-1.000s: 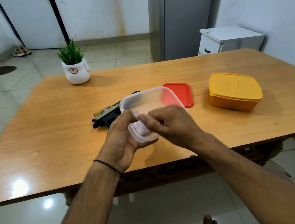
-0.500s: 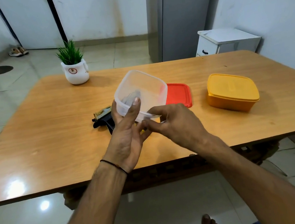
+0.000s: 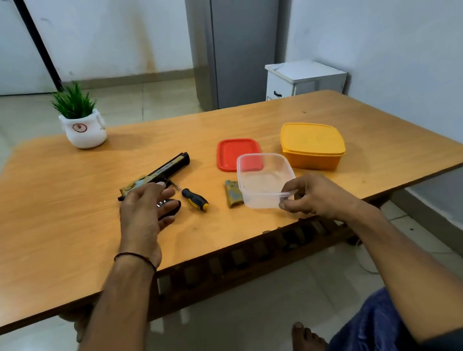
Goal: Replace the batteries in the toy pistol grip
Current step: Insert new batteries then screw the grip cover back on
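Both hands (image 3: 144,209) flank toy pistol (image 3: 157,174).

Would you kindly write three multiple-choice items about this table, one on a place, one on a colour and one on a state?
1. Where does the screwdriver lie?
A. Between the toy pistol and the grip cover
B. Inside the yellow box
C. Beside the plant pot

2. What colour is the loose lid?
A. Blue
B. Red
C. Green

3. What state is the clear tub in?
A. Lidded
B. Upside down
C. Open, held at its rim by the right hand

Key: 1 A, it lies between them; 2 B, the lid is red; 3 C, fingers pinch its near rim.
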